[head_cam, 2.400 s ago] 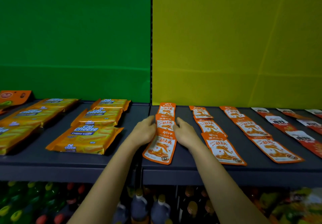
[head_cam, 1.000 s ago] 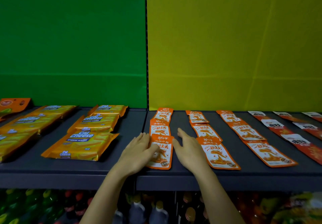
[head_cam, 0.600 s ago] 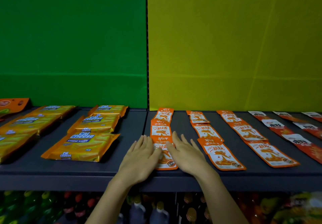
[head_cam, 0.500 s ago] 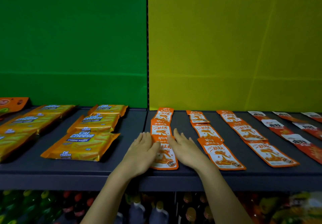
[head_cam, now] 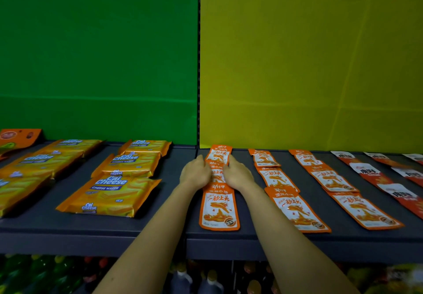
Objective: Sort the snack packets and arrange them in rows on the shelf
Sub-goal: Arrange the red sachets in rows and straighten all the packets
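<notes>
Since only the head view is given, everything is read from it. At the centre of the frame, on the dark shelf (head_cam: 68, 232), the middle orange pouch (head_cam: 217, 172) of the leftmost orange column is flanked by the left hand (head_cam: 194, 174) and the right hand (head_cam: 238, 175). Both hands are laid with fingers fairly straight and pressed against the pouch's side edges; nothing is seen to be gripped. The pouch is set between the front pouch (head_cam: 219, 206) below it and the rear pouch (head_cam: 218, 153) above it, with the ends overlapping. It is judged thin, light, limp and slick, so it is more easily slid than lifted. The sealed side edges are judged the best hold.
</notes>
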